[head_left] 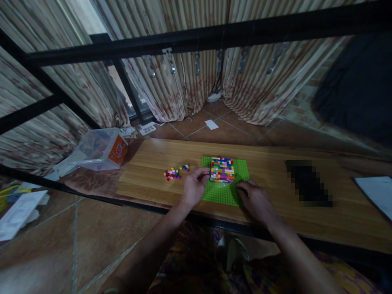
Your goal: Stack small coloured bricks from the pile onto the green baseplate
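Note:
A block built of many coloured toy bricks [222, 169] stands on the green baseplate [219, 197], toward its far side. My left hand [196, 185] is at the block's left side, thumb and forefinger pinched together; anything between the fingertips is too small to name. Over the baseplate's right edge lies my right hand [254, 199], its fingers curled and closed, with the fingertips hidden from view. Left of my left hand, loose bricks [171, 174] lie in a small pile on the wooden table, and a few more bricks [185, 168] sit just beside it.
The wooden tabletop [147, 163] runs across the view. A clear plastic bin [98, 149] with an orange label stands past its left end. On the right are a pixelated dark object [309, 183] and a white sheet [376, 194]. Beyond hang curtains [183, 87] behind a dark metal bar.

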The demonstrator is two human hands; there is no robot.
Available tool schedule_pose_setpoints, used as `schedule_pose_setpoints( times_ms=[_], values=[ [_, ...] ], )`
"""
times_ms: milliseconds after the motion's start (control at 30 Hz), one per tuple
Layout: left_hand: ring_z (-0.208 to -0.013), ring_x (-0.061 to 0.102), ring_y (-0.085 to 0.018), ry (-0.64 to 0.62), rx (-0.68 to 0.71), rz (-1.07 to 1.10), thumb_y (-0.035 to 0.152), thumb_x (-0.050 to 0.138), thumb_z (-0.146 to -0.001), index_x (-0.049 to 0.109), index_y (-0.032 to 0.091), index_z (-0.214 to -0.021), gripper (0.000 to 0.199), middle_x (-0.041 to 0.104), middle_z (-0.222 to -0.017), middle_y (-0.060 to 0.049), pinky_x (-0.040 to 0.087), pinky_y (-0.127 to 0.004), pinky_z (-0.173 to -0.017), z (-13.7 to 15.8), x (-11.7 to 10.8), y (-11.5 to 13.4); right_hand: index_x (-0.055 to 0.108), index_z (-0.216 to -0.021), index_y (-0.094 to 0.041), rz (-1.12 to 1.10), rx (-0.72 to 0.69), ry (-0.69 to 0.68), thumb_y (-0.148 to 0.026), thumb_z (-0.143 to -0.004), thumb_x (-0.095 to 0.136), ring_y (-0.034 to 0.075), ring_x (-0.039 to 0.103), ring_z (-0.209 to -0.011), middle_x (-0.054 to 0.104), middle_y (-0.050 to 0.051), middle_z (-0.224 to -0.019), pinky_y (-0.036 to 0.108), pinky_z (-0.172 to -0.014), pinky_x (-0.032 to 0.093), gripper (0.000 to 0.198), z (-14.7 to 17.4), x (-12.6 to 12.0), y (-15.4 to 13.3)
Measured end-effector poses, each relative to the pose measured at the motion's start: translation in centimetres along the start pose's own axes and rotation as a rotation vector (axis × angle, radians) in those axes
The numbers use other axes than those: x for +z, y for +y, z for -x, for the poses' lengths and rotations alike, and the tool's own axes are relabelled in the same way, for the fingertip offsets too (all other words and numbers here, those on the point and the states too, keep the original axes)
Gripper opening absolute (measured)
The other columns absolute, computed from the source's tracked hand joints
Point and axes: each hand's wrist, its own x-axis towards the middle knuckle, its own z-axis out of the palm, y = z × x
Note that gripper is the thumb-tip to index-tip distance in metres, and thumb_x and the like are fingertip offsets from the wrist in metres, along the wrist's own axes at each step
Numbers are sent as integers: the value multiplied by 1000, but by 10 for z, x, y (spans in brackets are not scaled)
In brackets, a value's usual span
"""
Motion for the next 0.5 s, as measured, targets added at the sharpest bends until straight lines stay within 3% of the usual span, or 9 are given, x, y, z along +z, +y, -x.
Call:
schedule_pose_setpoints(
  times_ms=[500],
  values=[
    [-83,69,-15,85,-40,31,14,62,-77,68,16,-88,13,73,-89,-5,56,-31,-81,1,12,9,65,-96,-18,13,-4,-6,-22,-88,43,18,61,-85,64,7,-96,28,-79,44,24,-1,-2,-1]
  ],
)
